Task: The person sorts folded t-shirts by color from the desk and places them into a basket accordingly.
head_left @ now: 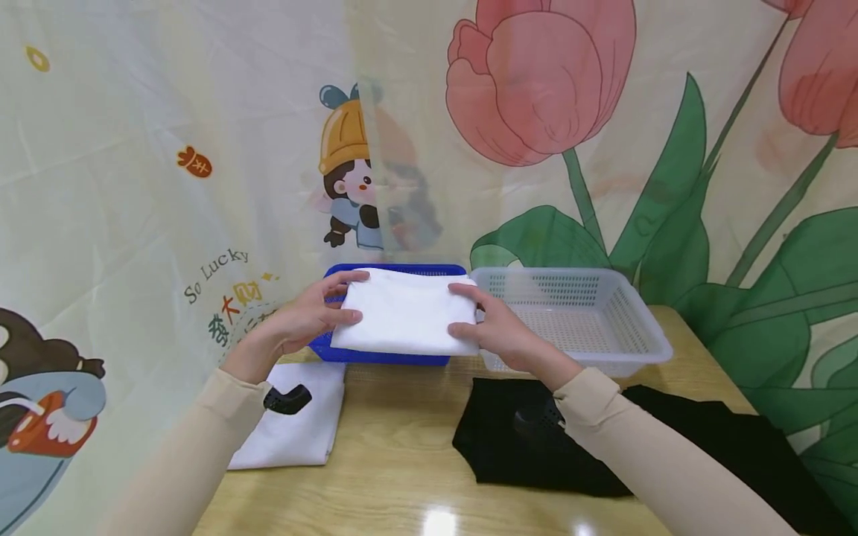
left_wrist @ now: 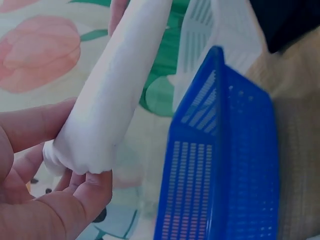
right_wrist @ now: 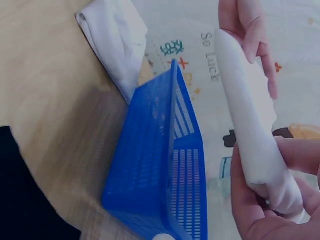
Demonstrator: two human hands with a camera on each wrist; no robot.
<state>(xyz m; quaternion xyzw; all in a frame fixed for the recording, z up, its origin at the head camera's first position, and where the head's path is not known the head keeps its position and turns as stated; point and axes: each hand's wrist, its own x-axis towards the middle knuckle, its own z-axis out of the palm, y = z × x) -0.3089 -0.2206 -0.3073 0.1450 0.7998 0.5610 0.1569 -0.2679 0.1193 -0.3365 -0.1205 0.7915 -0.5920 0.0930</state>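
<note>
Both hands hold a folded white cloth (head_left: 402, 313) level over the blue basket (head_left: 395, 359). My left hand (head_left: 298, 318) pinches its left end, thumb on the near side and fingers on the far side. At the opposite end, my right hand (head_left: 504, 329) grips it the same way. From the left wrist view the cloth (left_wrist: 110, 90) shows as a thick, rounded fold with the fingers at its end. The right wrist view has the blue basket (right_wrist: 140, 150) beneath and beside the cloth (right_wrist: 247, 110). Much of the basket's inside is hidden by the cloth.
A white perforated basket (head_left: 646, 335) stands right of the blue one. Another folded white cloth (head_left: 302, 424) lies on the wooden table (head_left: 395, 447) at left, below my left forearm. Black cloth (head_left: 529, 454) spreads at right beneath my right forearm. A printed curtain (head_left: 415, 186) hangs behind.
</note>
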